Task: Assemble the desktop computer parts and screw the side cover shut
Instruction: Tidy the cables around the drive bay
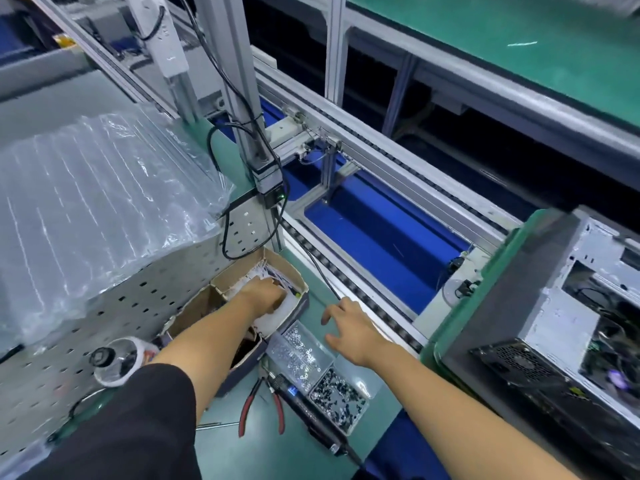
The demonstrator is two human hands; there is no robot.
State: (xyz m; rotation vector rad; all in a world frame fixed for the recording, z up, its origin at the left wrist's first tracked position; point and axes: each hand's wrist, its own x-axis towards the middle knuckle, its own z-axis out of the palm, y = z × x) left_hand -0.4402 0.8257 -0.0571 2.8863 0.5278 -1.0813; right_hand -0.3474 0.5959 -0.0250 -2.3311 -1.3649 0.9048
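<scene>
An open desktop computer case (561, 306) lies on a green tray (450, 327) at the right, its inside and cables showing. My left hand (266, 292) reaches down into a cardboard box (298, 278) of white packets, fingers curled among them; what it grips is hidden. My right hand (349, 327) hovers with spread fingers over the green bench, just beyond a clear screw tray (311, 358) holding silver and black screws. An electric screwdriver (308, 410) lies beside the screw tray.
Red-handled pliers (263, 407) lie near the front edge. A perforated metal stand (121, 306) with stacked bubble-wrapped sheets (93, 199) fills the left. A clear bottle (114, 358) stands before the stand. The conveyor rail (363, 289) runs diagonally behind the bench.
</scene>
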